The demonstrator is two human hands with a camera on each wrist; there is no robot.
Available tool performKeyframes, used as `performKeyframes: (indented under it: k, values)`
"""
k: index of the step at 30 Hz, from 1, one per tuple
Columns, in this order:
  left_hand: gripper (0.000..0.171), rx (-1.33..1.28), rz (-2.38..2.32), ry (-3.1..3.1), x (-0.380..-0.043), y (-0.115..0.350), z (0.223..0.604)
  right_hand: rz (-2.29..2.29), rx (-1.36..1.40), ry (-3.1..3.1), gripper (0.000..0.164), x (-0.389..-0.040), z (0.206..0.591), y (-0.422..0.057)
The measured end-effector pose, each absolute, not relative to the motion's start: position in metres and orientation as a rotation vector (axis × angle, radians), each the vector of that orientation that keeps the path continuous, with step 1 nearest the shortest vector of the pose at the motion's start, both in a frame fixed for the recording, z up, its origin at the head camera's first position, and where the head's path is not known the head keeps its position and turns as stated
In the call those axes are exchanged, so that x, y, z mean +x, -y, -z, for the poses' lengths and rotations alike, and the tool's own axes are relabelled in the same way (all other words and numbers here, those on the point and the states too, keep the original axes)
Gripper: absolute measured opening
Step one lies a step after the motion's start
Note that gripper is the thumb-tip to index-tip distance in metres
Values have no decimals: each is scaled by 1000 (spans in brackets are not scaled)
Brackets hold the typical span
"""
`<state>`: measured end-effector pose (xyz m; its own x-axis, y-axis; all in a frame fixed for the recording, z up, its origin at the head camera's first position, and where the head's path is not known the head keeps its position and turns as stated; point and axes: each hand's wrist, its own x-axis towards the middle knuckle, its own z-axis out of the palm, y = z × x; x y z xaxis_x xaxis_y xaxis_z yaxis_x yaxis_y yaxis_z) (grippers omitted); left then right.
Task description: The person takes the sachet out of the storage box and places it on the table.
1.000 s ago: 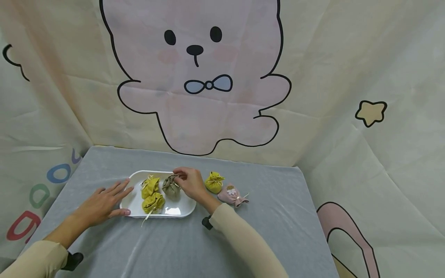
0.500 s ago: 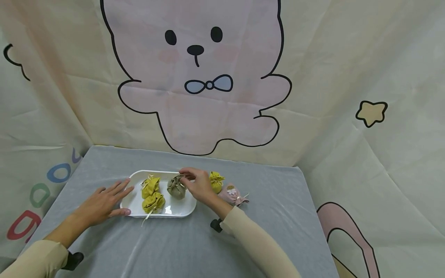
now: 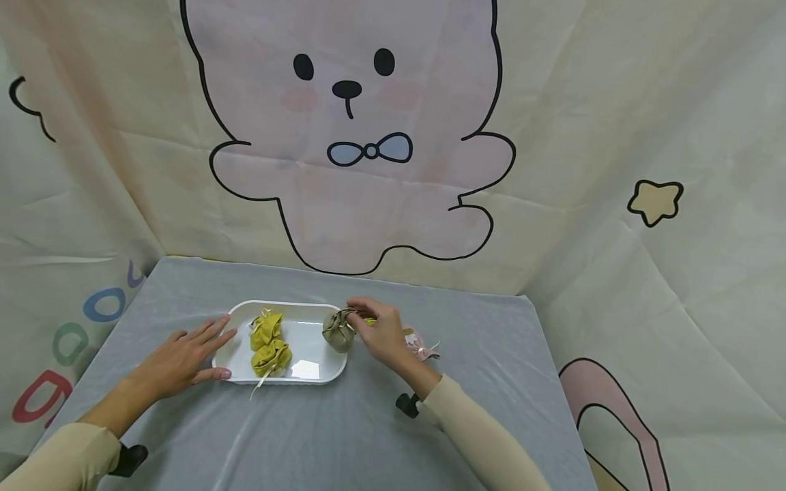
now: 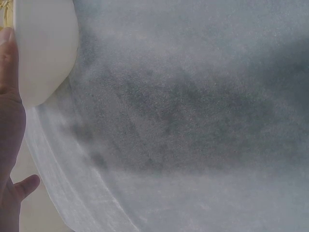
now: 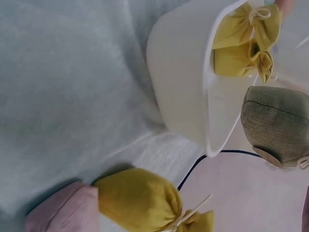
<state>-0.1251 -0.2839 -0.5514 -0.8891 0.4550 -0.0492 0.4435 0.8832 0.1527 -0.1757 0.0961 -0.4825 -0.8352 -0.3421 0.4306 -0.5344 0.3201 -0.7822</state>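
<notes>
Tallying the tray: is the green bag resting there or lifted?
Lifted: the right hand holds the green bag by its top; the wrist view shows it above the tray.

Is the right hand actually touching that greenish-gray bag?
Touching. The head view shows it: the right hand pinches the gathered top of the greenish-gray bag between thumb and fingers.

Pale backdrop (image 3: 571, 102) with printed bear (image 3: 362, 187) and star (image 3: 655, 203)
</notes>
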Motion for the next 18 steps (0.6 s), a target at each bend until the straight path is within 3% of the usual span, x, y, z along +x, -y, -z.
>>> performKeyframes:
  k: [10,18]
  values:
    - [90,699,-223,-2963,-125,283,552,-1451,709,2432,21,-165,473,-123]
    - [90,697,-229,-2962,-125,283,551,-1422,708,2394,19,-173,513,-142]
